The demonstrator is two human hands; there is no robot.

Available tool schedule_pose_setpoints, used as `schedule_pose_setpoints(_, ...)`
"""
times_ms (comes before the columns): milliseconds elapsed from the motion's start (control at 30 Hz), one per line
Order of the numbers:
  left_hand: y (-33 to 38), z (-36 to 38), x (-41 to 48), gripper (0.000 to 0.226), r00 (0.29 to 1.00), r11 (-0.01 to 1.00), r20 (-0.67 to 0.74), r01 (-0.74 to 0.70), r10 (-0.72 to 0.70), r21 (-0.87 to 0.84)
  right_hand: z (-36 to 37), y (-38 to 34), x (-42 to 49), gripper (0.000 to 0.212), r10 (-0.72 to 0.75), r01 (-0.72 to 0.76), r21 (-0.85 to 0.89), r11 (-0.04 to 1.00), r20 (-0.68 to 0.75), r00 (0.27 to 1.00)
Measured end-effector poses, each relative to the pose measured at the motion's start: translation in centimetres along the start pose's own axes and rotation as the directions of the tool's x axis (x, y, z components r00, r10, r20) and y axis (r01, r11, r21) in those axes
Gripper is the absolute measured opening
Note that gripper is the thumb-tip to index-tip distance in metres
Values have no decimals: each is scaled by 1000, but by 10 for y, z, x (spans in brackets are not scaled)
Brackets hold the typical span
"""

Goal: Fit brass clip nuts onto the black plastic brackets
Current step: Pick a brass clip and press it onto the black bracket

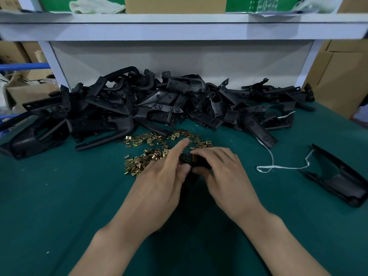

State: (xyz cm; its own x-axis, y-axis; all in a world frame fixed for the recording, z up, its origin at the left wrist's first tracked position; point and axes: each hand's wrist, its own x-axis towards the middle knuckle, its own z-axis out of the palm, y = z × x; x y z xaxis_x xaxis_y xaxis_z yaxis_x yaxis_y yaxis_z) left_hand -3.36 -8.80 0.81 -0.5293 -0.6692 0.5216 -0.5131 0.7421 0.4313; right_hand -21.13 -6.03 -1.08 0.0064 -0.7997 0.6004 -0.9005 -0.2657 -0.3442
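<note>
So both hands were on one bracket (pixel 189 159), held just above the counter (pixel 59 196) right in the middle. The right hand (pixel 223 172) had its fingers curled over the top of the bracket with the thumb tucked under the near edge, so a proper grip. The left hand (pixel 159 176) pinched the bracket's left end: thumb pressed on the near side, index finger stretched out straight past the far side, other fingers loosely bent below. Most of the bracket was hidden between the two hands; only a round black bit with a hole showed. Couldn't tell if a nut was on it already.

The nuts (pixel 147 154) lay scattered loose on the counter just beyond and left of the left hand, some right beside its knuckles. Behind them was the big pile (pixel 159 104) of black brackets against the back wall, under a white shelf (pixel 179 26). Another lone bracket (pixel 336 176) sat well off to the right, with a white string (pixel 272 166) looping between it and the pile. Cardboard boxes (pixel 338 76) stood past the right edge.
</note>
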Motion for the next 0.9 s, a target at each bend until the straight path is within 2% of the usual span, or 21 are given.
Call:
schedule_pose_setpoints(100,-9,-3,2,45,996,995,-68,46,-51,-83,-1,5,0,35,90,-89,84,992,-3,996)
schedule_pose_setpoints(233,-33,-6,8,30,938,923,-202,208,-282,-325,-4,9,3,35,253,-236,313,920,-16,967)
schedule_pose_setpoints(300,-43,-5,10,30,898,863,-230,248,-376,-441,-6,9,6,34,341,-297,473,829,-8,940)
schedule_pose_setpoints(333,-46,-4,11,33,895,851,-220,256,-388,-458,-8,9,8,34,375,-319,580,749,25,927)
schedule_pose_setpoints(400,-45,0,10,38,926,857,-147,251,-349,-451,-11,6,10,37,358,-298,745,597,85,930)
schedule_pose_setpoints(533,-31,11,4,64,978,892,63,207,-198,-403,-11,-1,11,36,268,-263,838,479,145,952)
schedule_pose_setpoints(633,-29,16,3,82,984,931,15,171,-176,-323,-9,-2,9,36,261,-309,840,447,208,943)
schedule_pose_setpoints(733,-33,15,3,87,989,955,-49,124,-142,-269,-9,-3,10,35,260,-339,839,425,245,934)
schedule_pose_setpoints(833,-34,13,3,80,987,968,-77,120,-140,-218,-9,-5,9,33,265,-367,836,408,276,924)
schedule_pose_setpoints(900,-34,12,3,70,987,971,-75,127,-144,-200,-9,-5,9,33,266,-377,820,431,284,921)
